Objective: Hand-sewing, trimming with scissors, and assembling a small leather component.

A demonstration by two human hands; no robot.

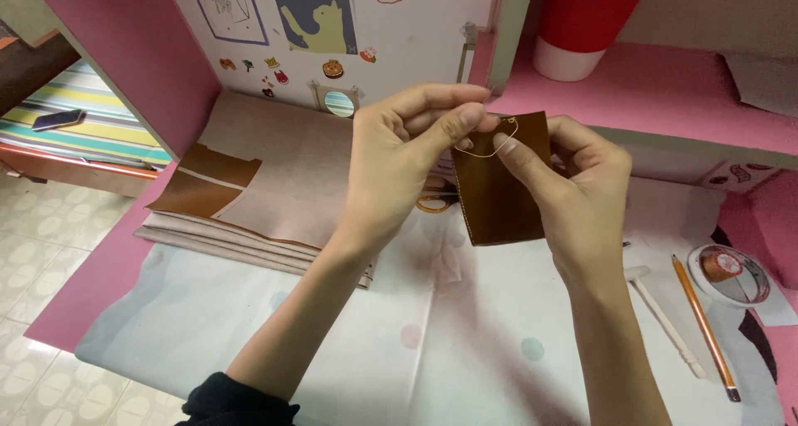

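Both hands hold a brown leather piece (499, 185) above the worktop (465, 343). Left hand (399, 160) fingers pinch thread at its top edge; right hand (582, 193) fingers grip its side. A pencil (705, 326) lies right of it.

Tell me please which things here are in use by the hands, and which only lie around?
In use:
left hand
right hand
brown leather piece
pale thread loop

Lying about:
pencil
white tool
tape roll
stacked leather sheets
red and white cup
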